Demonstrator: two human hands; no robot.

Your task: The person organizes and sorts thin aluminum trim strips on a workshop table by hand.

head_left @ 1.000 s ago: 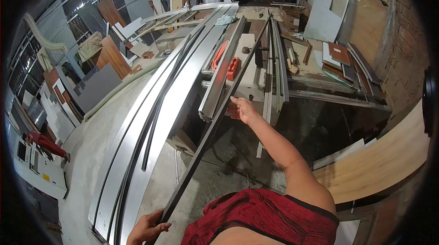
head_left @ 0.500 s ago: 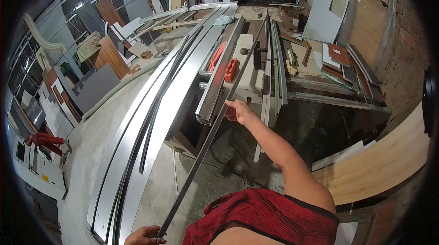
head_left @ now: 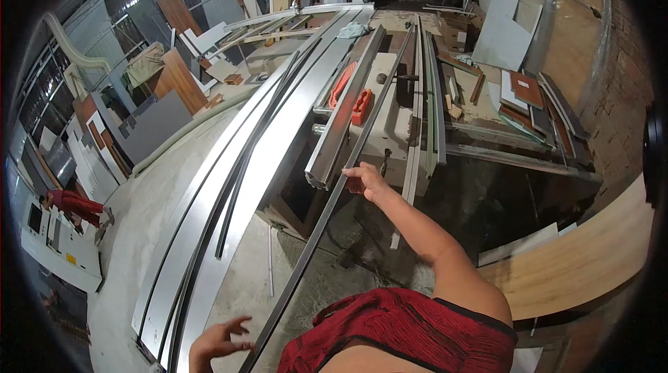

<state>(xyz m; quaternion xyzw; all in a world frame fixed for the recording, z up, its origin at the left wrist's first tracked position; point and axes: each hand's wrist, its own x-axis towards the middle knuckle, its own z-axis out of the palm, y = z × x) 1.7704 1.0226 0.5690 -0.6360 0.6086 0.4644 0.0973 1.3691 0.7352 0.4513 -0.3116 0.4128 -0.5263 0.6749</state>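
Strip (head_left: 327,199) gripped by right hand (head_left: 367,181) beside saw-table edge (head_left: 316,179); left hand (head_left: 216,342) spread, off it.

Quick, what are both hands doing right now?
Left hand: open, fingers spread, beside the long metal strip, not gripping it.
Right hand: closed on the strip, farther along.

Single head-worn fisheye cam, looking forward and steeply down over the wearer's red top (head_left: 396,328), with heavy barrel distortion and a dark vignette at the edges. Near field is the right hand (head_left: 367,181) on the long metal strip (head_left: 327,213) and the left hand (head_left: 217,342) at bottom edge; far field reaches the saw table (head_left: 390,112) and stacked boards (head_left: 167,94). No second view, so no overlap.
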